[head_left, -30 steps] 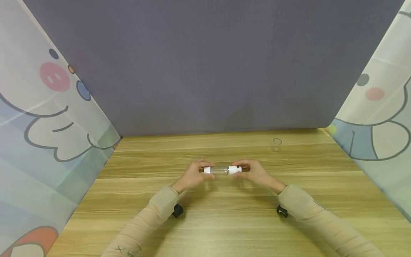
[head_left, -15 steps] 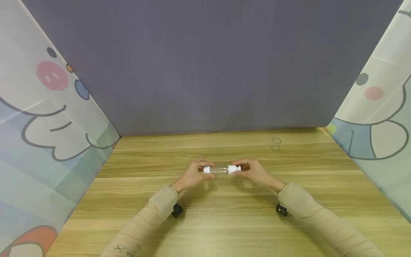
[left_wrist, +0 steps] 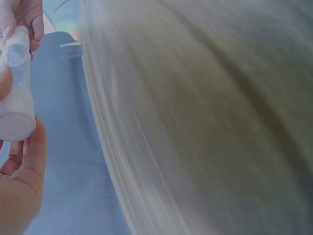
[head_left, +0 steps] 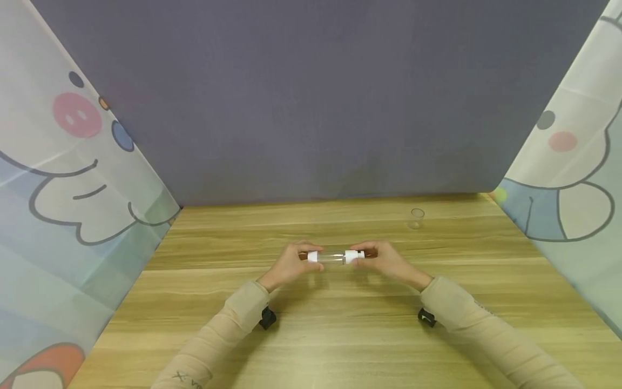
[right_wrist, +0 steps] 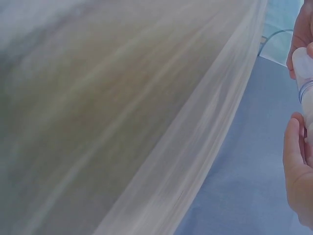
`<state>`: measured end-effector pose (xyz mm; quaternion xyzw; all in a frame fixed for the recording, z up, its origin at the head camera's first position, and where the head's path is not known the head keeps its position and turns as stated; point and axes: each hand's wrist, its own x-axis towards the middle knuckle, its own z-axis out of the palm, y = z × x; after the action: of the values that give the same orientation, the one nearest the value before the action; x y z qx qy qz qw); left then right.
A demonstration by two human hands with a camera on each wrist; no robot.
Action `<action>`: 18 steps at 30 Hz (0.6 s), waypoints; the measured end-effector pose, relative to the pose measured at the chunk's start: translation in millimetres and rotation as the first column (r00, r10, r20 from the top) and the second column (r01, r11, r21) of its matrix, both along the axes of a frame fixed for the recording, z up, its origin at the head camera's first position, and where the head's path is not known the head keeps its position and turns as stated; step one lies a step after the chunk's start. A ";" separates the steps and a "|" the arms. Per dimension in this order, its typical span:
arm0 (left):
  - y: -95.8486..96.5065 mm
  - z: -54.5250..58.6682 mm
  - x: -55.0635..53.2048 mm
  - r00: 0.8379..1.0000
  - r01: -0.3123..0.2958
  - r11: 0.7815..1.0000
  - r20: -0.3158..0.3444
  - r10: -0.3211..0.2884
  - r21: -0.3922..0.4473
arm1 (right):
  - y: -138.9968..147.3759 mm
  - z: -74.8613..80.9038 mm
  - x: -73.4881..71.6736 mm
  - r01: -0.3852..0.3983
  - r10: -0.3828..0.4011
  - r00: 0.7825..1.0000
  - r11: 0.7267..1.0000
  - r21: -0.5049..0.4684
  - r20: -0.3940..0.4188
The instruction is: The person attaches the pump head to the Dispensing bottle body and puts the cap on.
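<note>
A small clear bottle [head_left: 331,257] with white ends lies sideways between the two hands, over the middle of the table. My left hand [head_left: 291,263] pinches its white left end [head_left: 313,257] between thumb and fingers; the left wrist view shows that white end [left_wrist: 17,120] as a smooth, round, flat-faced piece. With thumb and fingers my right hand [head_left: 387,261] grips the white collar [head_left: 351,257] at the other end, which narrows to a smaller white tip. In the right wrist view the bottle [right_wrist: 305,93] is partly cut off by the frame edge.
A small transparent cup-like piece [head_left: 416,219] stands at the back right of the wooden table [head_left: 340,335]. Behind the table rises a dark grey panel [head_left: 311,108]. Cartoon-printed curtains [head_left: 116,216] hang along both sides.
Both hands keep their hold on the bottle and stay nearly in place. The whole head view has shifted very slightly.
</note>
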<state>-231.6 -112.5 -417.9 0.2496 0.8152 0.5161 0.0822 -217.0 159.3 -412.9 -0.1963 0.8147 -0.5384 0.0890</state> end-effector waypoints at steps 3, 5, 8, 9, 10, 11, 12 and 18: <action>-0.8 -0.9 0.1 1.000 -0.006 1.000 0.021 0.005 0.011 | -0.4 -1.1 -0.3 -0.006 0.006 1.000 1.000 -0.007 0.004; -1.2 -0.6 -0.2 0.999 -0.008 1.000 0.034 0.008 0.017 | -0.3 -1.0 -0.8 -0.003 0.003 1.000 1.000 -0.002 0.001; -1.8 0.0 0.1 0.999 -0.013 1.000 0.044 0.012 0.016 | -0.3 -0.6 -0.9 0.002 -0.002 1.000 1.000 0.001 0.004; -2.0 0.2 0.2 0.999 -0.016 1.000 0.049 0.015 0.014 | -0.3 -0.5 -0.7 0.003 -0.003 1.000 1.000 0.002 0.004; -2.1 0.3 0.4 0.998 -0.020 1.000 0.054 0.020 0.013 | -0.3 -0.3 -0.5 0.004 -0.004 1.000 1.000 0.002 0.004; -2.0 0.5 0.5 0.998 -0.025 1.000 0.058 0.024 0.011 | -0.3 -0.1 -0.3 0.003 -0.003 1.000 1.000 0.000 0.004; -1.9 0.6 0.7 0.998 -0.029 1.000 0.062 0.029 0.008 | -0.3 0.0 -0.1 0.001 -0.001 1.000 1.000 -0.001 0.005; -1.9 1.1 1.6 0.996 -0.039 0.999 0.079 0.038 0.012 | -0.4 0.4 0.2 -0.008 0.008 1.000 1.000 -0.002 0.001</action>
<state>-230.1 -114.4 -416.8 0.2140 0.8123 0.5327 0.1028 -216.8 158.9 -412.5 -0.1992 0.8133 -0.5389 0.0914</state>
